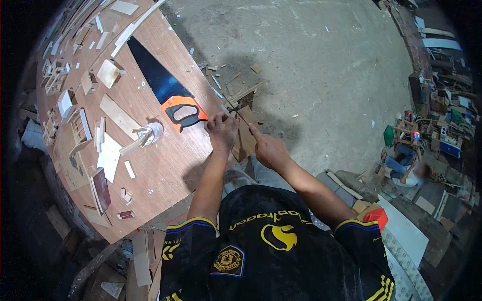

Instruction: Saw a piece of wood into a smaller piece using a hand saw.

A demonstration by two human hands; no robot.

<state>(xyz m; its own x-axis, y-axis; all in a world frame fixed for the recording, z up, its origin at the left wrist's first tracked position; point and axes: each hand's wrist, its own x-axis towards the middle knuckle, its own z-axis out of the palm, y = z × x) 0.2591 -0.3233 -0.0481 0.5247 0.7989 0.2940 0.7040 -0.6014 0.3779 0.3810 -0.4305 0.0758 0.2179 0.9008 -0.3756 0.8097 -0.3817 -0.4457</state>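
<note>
My left hand (222,131) grips the top edge of a small flat piece of plywood (246,138) held at the table's edge. My right hand (268,148) presses on the same piece from the right, index finger stretched along it, with a thin dark tool (232,106) running up from the fingers. A hand saw (165,85) with a dark blade and an orange-and-black handle lies on the wooden table (165,165) just left of my left hand.
Wood offcuts, strips and small blocks (108,72) litter the table, with a white glue bottle (150,133) lying near the saw. Scraps lie on the concrete floor (311,60). A person (406,163) sits at the right among clutter.
</note>
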